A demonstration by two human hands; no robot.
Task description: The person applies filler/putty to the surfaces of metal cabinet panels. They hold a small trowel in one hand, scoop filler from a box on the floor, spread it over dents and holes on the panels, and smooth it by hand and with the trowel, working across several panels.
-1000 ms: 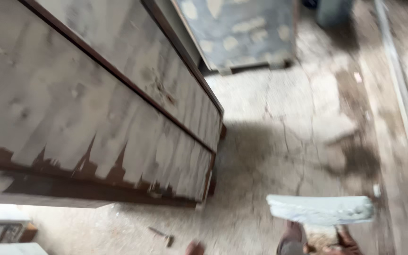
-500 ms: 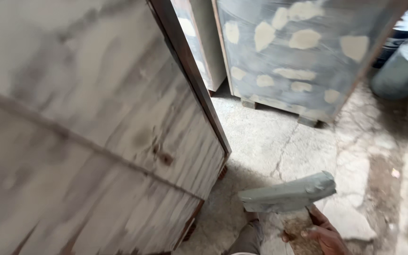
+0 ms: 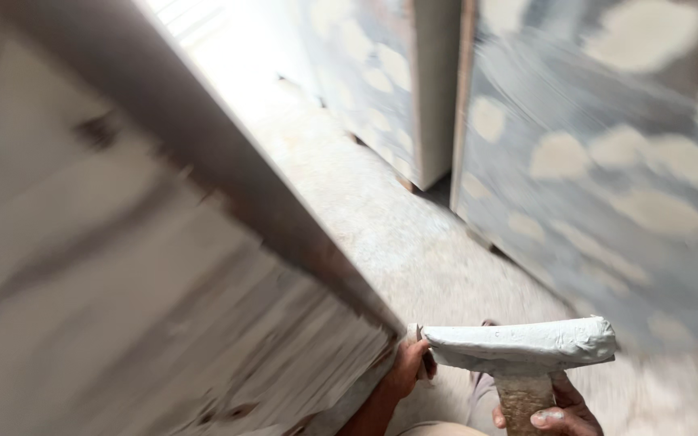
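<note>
The left hand [image 3: 410,367] curls its fingers closed, forearm stretched out low and near. The right hand [image 3: 555,410] is clenched, thumb forward, lower right.

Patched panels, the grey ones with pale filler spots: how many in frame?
2. One patched panel stands at top centre, edge-on toward the camera; a second patched panel fills the right side. More may stand beyond the frame.

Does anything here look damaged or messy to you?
The big wooden panel gripped at its corner by the left hand has streaky, uneven pale coating with dark bare patches. The panels opposite are blotched with pale filler spots. The wide blade tool in the right hand is caked in grey paste.
</note>
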